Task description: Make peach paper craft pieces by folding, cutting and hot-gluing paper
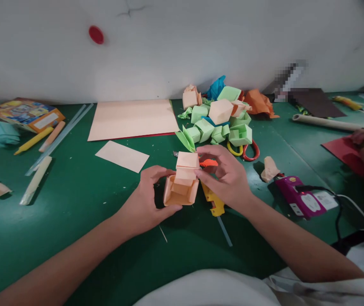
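Holding the open peach box (pixel 181 199) by its left side, seemingly to steady it, my left hand (pixel 144 196) points its mouth up toward my view, long axis apparently crosswise, as my right hand (pixel 229 173) pinches a folded peach piece (pixel 187 160) at the box's far side, a paper heap (pixel 222 112) beyond.

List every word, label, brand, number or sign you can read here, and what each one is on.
None can be read with certainty.
Printed box, far left: colorful print and a white label, too blurred to read.
Purple device, right: pale markings and a yellow mark, too small to read.
Peach paper box, held in front: no print visible.
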### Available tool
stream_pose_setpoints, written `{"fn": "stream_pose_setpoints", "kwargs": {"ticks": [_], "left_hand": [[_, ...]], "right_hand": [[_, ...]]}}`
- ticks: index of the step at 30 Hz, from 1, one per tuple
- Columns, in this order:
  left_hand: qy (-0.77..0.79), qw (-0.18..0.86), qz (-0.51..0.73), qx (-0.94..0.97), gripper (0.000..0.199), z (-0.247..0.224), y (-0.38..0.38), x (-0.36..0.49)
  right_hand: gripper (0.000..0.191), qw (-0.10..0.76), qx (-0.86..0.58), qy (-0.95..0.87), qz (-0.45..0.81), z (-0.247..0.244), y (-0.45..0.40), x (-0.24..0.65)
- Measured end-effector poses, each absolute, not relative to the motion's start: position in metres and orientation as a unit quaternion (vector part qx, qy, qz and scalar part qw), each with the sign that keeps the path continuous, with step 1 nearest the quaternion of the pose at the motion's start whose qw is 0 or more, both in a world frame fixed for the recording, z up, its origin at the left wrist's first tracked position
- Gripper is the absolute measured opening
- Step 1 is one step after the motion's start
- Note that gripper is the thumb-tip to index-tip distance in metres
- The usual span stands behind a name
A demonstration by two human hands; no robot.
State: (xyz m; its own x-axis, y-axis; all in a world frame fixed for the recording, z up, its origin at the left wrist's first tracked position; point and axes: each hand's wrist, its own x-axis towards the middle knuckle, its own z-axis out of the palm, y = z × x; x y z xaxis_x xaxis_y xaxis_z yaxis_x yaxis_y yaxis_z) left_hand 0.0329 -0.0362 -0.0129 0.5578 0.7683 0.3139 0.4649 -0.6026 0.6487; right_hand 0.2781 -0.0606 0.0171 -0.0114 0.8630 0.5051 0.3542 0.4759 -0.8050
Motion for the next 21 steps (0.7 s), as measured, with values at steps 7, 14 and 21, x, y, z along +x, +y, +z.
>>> {"fn": "stream_pose_setpoints", "kwargs": {"ticks": [7, 14, 21], "left_hand": [[0.307, 0.313, 0.245, 0.865, 0.064, -0.005, -0.017, 0.011], [0.254, 0.287, 0.254, 0.888, 0.063, 0.002, -0.01, 0.005], [0.216, -0.07, 0.361, 0.904, 0.035, 0.007, -0.032, 0.012]], "right_hand": [[0.04, 0.505, -0.403, -0.741, 0.182, 0.018, -0.065, 0.276], [0.045, 0.469, -0.368, -0.801, 0.059, 0.022, -0.066, 0.273], [0.043, 0.476, -0.395, -0.774, 0.136, 0.018, -0.067, 0.272]]}}
